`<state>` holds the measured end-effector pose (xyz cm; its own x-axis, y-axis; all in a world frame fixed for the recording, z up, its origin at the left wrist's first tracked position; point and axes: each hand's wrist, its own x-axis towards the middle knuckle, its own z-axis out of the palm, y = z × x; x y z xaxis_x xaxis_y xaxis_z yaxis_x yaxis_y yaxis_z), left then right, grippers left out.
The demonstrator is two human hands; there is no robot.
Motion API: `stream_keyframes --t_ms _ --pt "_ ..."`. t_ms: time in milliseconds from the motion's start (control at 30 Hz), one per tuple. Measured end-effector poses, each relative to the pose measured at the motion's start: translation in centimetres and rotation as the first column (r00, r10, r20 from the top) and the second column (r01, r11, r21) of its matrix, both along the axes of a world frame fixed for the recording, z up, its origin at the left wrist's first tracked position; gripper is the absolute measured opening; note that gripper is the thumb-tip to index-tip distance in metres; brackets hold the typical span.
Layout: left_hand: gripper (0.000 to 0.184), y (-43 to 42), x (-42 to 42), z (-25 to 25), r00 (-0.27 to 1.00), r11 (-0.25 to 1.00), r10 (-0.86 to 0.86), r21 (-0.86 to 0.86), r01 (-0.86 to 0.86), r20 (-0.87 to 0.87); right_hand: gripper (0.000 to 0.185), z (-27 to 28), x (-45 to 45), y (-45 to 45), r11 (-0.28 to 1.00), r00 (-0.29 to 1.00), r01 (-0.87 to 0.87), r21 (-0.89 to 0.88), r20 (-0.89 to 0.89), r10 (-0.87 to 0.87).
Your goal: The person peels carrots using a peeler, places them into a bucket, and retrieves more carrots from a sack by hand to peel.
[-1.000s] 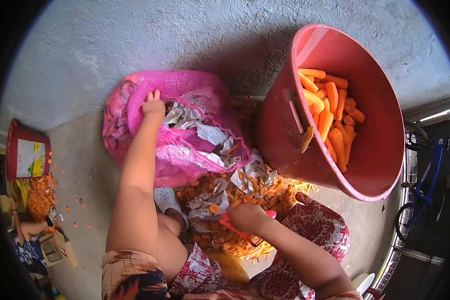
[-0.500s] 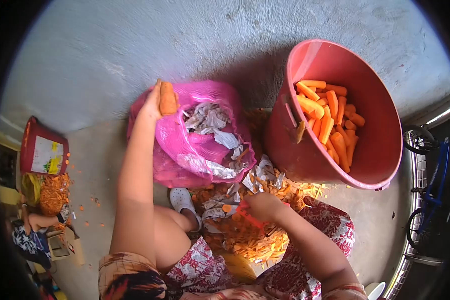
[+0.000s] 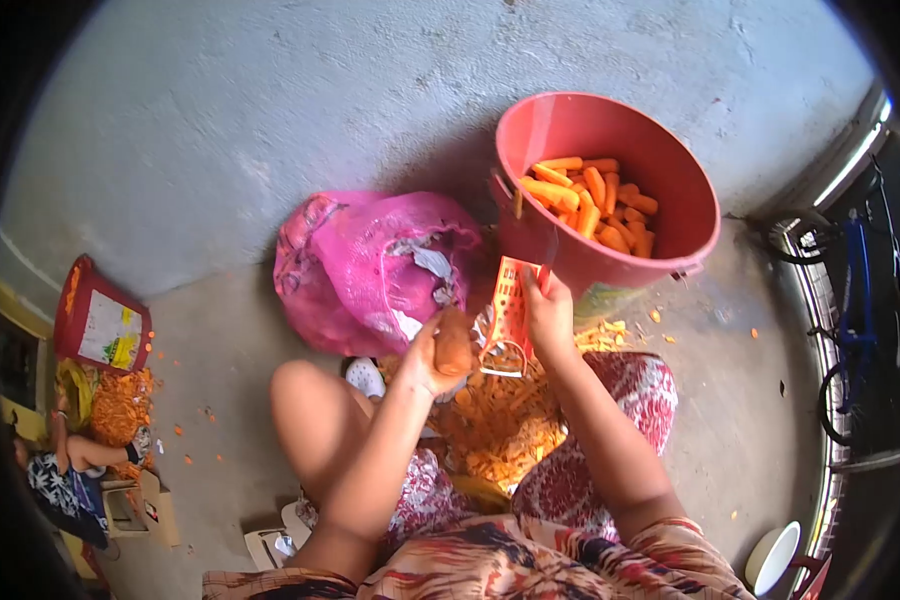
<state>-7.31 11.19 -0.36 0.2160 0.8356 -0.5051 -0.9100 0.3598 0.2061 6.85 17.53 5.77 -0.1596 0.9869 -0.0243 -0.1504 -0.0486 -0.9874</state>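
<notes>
My left hand (image 3: 426,362) is wrapped round a thick unpeeled carrot (image 3: 453,342), held upright over the floor. Close to its right, my right hand (image 3: 551,318) grips an orange peeler (image 3: 511,305) with a slotted, perforated flat body and a metal blade end pointing down. Carrot and blade are near each other; whether they touch I cannot tell. Behind my left hand stands a pink mesh sack (image 3: 355,265) with crumpled paper in its mouth. Beyond my right hand, a red bucket (image 3: 685,205) holds many peeled carrots (image 3: 592,190). Peelings (image 3: 490,430) lie heaped between my legs.
A rough blue-grey wall (image 3: 270,110) rises behind the sack and bucket. To the left, another person (image 3: 65,480) sits by peelings and a second red bucket (image 3: 105,320). A blue bicycle (image 3: 855,290) and a white basin (image 3: 773,558) are on the right.
My left hand has brought the carrot from beside the sack down and right, in front of me. My right hand has raised the peeler from over the peelings towards the carrot. The view has shifted.
</notes>
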Motion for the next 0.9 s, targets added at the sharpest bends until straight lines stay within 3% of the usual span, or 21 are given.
stream_keyframes --t_ms 67,100,133,200,267,367,567,667,767,800,867,900 --pt "0.034 -1.9 3.5 4.2 0.995 0.998 -0.039 0.044 0.035 0.096 0.018 1.5 0.5 -2.1 0.999 0.998 0.045 0.01 -0.033 -0.044" --pt "0.031 -2.5 3.7 4.0 0.995 0.968 -0.083 0.242 0.066 0.059 0.019 1.8 1.1 -3.2 0.989 0.97 0.062 0.133 0.223 -0.091" --pt "0.03 -3.2 4.3 4.0 0.996 0.976 -0.077 0.205 0.068 0.036 0.02 1.8 1.2 -4.2 0.978 0.954 0.112 0.174 0.259 -0.155" --pt "0.029 -4.5 5.4 5.1 0.998 0.99 -0.056 0.128 0.057 -0.012 0.022 3.2 2.0 -6.2 0.994 0.984 0.111 -0.001 0.143 -0.109" --pt "0.029 -5.3 5.5 3.3 0.998 0.986 -0.055 0.161 0.049 0.033 0.023 3.1 2.6 -7.2 0.989 0.982 0.138 0.056 0.119 -0.144" --pt "0.029 -6.9 6.7 5.3 0.998 0.992 -0.052 0.114 0.049 0.018 0.023 3.4 3.3 -8.5 0.979 0.972 0.17 0.11 0.148 -0.185" --pt "0.03 -8.6 7.3 4.8 0.977 0.97 -0.13 0.226 0.09 0.167 0.022 4.6 3.9 -10.8 0.959 0.95 0.206 0.197 0.193 -0.244" --pt "0.031 -9.2 7.9 6.1 0.987 0.992 -0.046 0.125 0.027 0.154 0.021 5.3 4.0 -11.8 0.949 0.945 0.221 0.226 0.191 -0.266" --pt "0.035 -10.0 8.6 7.5 0.996 0.987 -0.077 0.144 0.072 0.034 0.018 5.4 4.4 -12.2 0.945 0.92 0.187 0.269 0.289 -0.264" --pt "0.036 -10.1 8.3 7.2 0.982 0.962 -0.189 0.204 0.183 0.011 0.016 5.0 4.6 -12.1 0.945 0.904 0.162 0.284 0.341 -0.257" --pt "0.039 -10.7 7.3 6.2 0.916 0.865 -0.397 0.312 0.394 -0.057 0.014 1.2 5.7 -9.0 0.927 0.907 0.274 0.256 0.251 -0.338" --pt "0.04 -11.5 8.2 5.9 0.946 0.923 -0.317 0.205 0.325 -0.071 0.013 2.1 6.5 -7.6 0.901 0.865 0.359 0.243 0.275 -0.42"
